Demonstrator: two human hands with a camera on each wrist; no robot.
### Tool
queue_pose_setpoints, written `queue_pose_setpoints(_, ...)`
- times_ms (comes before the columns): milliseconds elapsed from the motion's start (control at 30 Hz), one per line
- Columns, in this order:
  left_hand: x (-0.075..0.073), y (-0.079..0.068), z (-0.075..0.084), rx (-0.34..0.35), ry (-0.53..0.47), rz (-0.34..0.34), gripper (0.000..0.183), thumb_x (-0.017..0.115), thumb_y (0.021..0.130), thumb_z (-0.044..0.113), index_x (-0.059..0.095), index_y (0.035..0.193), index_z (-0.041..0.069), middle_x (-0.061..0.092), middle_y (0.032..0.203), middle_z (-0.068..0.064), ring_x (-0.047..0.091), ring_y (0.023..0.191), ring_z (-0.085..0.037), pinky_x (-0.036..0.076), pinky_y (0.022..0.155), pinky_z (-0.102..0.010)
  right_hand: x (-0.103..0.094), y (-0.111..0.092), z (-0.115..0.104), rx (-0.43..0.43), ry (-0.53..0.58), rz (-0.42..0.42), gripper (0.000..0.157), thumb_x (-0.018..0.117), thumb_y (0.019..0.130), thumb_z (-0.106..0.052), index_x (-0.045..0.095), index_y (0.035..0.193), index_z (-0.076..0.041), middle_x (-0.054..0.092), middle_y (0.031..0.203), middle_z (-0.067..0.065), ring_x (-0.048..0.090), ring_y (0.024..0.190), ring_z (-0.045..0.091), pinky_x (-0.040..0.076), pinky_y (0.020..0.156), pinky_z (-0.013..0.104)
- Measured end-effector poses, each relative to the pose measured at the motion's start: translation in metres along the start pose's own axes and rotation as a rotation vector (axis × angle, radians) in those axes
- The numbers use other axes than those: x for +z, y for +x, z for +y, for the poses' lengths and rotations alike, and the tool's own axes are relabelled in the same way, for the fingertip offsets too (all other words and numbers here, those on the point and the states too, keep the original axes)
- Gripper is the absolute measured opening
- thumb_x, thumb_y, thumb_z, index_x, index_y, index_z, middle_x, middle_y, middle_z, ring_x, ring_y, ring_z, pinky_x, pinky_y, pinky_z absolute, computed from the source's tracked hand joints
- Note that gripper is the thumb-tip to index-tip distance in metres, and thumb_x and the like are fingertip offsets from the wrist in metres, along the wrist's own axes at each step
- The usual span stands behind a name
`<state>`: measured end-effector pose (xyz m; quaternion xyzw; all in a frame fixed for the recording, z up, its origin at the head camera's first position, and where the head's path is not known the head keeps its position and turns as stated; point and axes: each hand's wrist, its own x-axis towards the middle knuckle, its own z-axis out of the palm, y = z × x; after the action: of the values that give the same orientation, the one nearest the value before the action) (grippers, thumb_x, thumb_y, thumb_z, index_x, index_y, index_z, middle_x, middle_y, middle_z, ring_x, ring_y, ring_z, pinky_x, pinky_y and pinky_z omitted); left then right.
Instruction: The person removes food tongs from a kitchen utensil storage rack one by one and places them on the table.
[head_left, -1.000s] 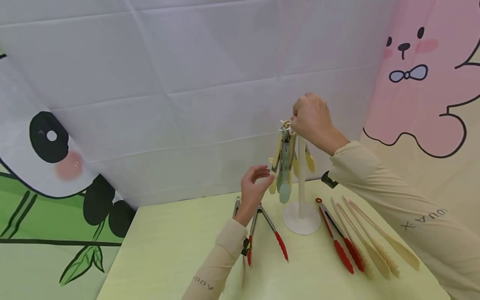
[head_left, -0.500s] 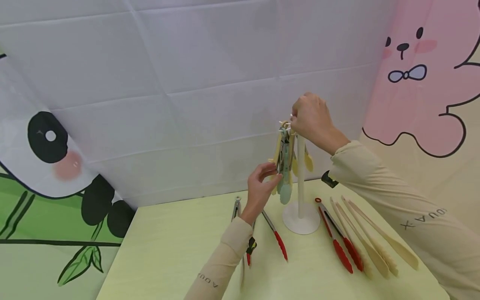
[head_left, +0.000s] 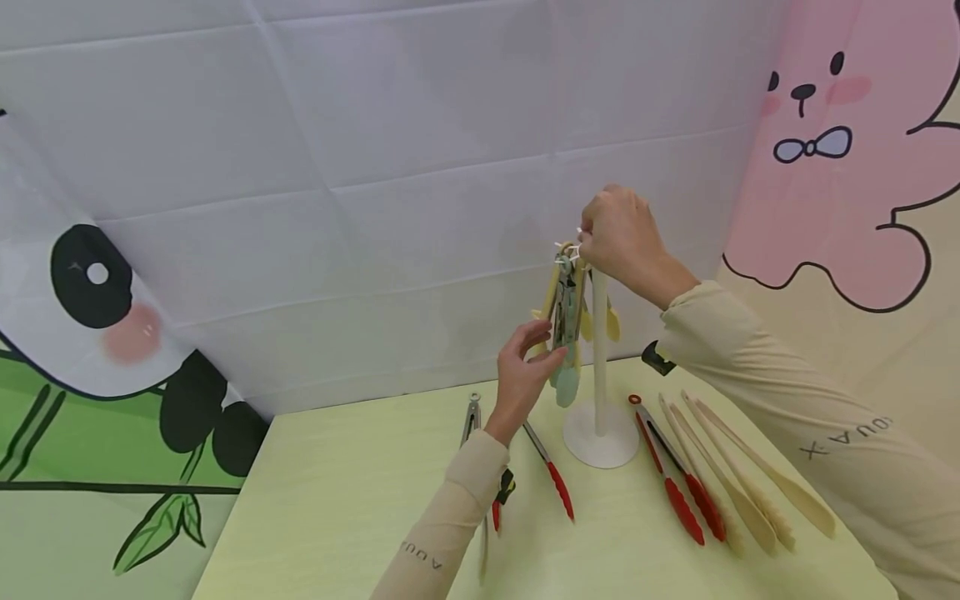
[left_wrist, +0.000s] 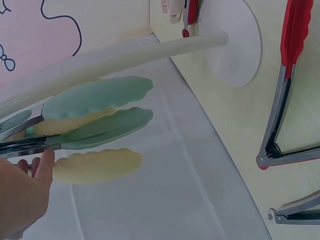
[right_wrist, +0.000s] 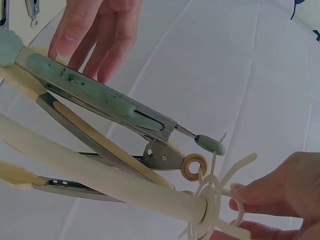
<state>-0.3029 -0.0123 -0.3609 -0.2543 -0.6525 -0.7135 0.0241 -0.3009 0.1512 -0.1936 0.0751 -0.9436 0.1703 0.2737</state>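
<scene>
Green-tipped tongs with a green pull tab and yellow tongs hang close together from a white stand. My left hand is at the side of the green tongs, fingertips touching their metal arm from below in the left wrist view. Its fingers are mostly straight, with the thumb apart from them. Up at the top of the stand, my right hand pinches a curved prong of the white hook ring between thumb and finger. In the head view that hand hides part of the hooks.
Right of the stand's round base lie red-tipped tongs and several beige tongs. On the left lie spread red-tipped tongs and steel tongs, partly behind my left forearm. A white cloth wall rises behind the table.
My left hand has moved right, from beside the hanging tongs to touching them. The right hand has stayed at the hooks; the hanging tongs have shifted slightly left.
</scene>
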Motion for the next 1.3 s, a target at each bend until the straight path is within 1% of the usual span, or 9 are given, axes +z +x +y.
queue_pose_setpoints(167, 0.004, 0.008, -0.018, -0.002, 0.011, 0.033, 0.047, 0.072, 0.08, 0.0, 0.055, 0.124, -0.002, 0.055, 0.124, -0.02, 0.05, 0.115, -0.039, 0.042, 0.092, -0.054, -0.001, 0.001, 0.001, 0.002, 0.013, -0.003, 0.018, 0.06, 0.084, -0.002, 0.072, 0.073, 0.006, 0.064, 0.083, 0.019, 0.054, 0.086, 0.034, 0.043, 0.082, 0.051)
queue_pose_setpoints(333, 0.01, 0.01, -0.024, -0.031, 0.078, 0.043, 0.049, 0.077, 0.078, 0.008, 0.058, 0.123, 0.01, 0.059, 0.12, -0.005, 0.054, 0.111, -0.029, 0.046, 0.09, -0.047, -0.002, 0.0, 0.002, -0.004, 0.033, -0.004, 0.016, 0.062, 0.084, -0.004, 0.073, 0.076, 0.006, 0.064, 0.082, 0.018, 0.054, 0.086, 0.033, 0.043, 0.082, 0.05)
queue_pose_setpoints(433, 0.014, 0.009, -0.024, -0.055, 0.13, 0.064, 0.049, 0.078, 0.077, 0.011, 0.058, 0.122, 0.014, 0.06, 0.116, 0.001, 0.056, 0.107, -0.023, 0.048, 0.087, -0.041, -0.003, -0.001, 0.003, -0.009, 0.039, -0.01, 0.015, 0.063, 0.083, -0.005, 0.073, 0.079, 0.006, 0.064, 0.083, 0.017, 0.054, 0.086, 0.033, 0.042, 0.082, 0.049)
queue_pose_setpoints(667, 0.02, 0.004, -0.023, -0.078, 0.197, 0.083, 0.047, 0.079, 0.077, 0.015, 0.059, 0.12, 0.017, 0.061, 0.11, 0.005, 0.056, 0.1, -0.017, 0.049, 0.082, -0.034, -0.007, -0.005, 0.005, -0.019, 0.052, -0.019, 0.013, 0.063, 0.082, -0.003, 0.073, 0.08, 0.005, 0.065, 0.084, 0.018, 0.054, 0.087, 0.034, 0.041, 0.083, 0.05)
queue_pose_setpoints(867, 0.022, -0.002, -0.021, -0.067, 0.196, 0.072, 0.046, 0.078, 0.078, 0.016, 0.058, 0.12, 0.017, 0.06, 0.111, 0.0, 0.055, 0.101, -0.022, 0.048, 0.083, -0.038, -0.012, -0.008, 0.008, -0.026, 0.069, -0.04, 0.014, 0.062, 0.081, -0.003, 0.073, 0.081, 0.005, 0.064, 0.086, 0.019, 0.054, 0.089, 0.035, 0.039, 0.086, 0.053)
queue_pose_setpoints(967, 0.023, -0.006, -0.018, -0.056, 0.185, 0.067, 0.046, 0.077, 0.079, 0.012, 0.058, 0.121, 0.012, 0.06, 0.114, -0.006, 0.054, 0.103, -0.029, 0.048, 0.084, -0.042, -0.012, -0.009, 0.01, -0.032, 0.083, -0.045, 0.014, 0.063, 0.081, -0.003, 0.073, 0.081, 0.005, 0.064, 0.086, 0.018, 0.053, 0.089, 0.034, 0.038, 0.087, 0.052)
queue_pose_setpoints(1033, 0.024, -0.01, -0.01, -0.055, 0.18, 0.064, 0.046, 0.075, 0.079, 0.008, 0.057, 0.121, 0.008, 0.059, 0.114, -0.011, 0.053, 0.104, -0.033, 0.048, 0.083, -0.043, -0.013, -0.01, 0.011, -0.035, 0.091, -0.051, 0.013, 0.063, 0.082, -0.003, 0.073, 0.081, 0.005, 0.063, 0.085, 0.018, 0.052, 0.089, 0.033, 0.037, 0.088, 0.052)
queue_pose_setpoints(1200, 0.028, -0.021, 0.013, -0.053, 0.175, 0.063, 0.043, 0.074, 0.079, 0.003, 0.057, 0.119, 0.002, 0.059, 0.114, -0.016, 0.053, 0.104, -0.037, 0.048, 0.08, -0.037, -0.014, -0.013, 0.013, -0.033, 0.098, -0.065, 0.013, 0.064, 0.082, -0.004, 0.073, 0.083, 0.005, 0.062, 0.086, 0.018, 0.051, 0.088, 0.033, 0.035, 0.088, 0.052)
queue_pose_setpoints(1300, 0.029, -0.025, 0.018, -0.043, 0.167, 0.07, 0.042, 0.074, 0.079, 0.003, 0.058, 0.118, 0.002, 0.06, 0.113, -0.015, 0.054, 0.102, -0.037, 0.049, 0.078, -0.034, -0.015, -0.015, 0.012, -0.032, 0.103, -0.072, 0.013, 0.064, 0.083, -0.004, 0.073, 0.084, 0.005, 0.061, 0.086, 0.018, 0.051, 0.088, 0.033, 0.035, 0.088, 0.052)
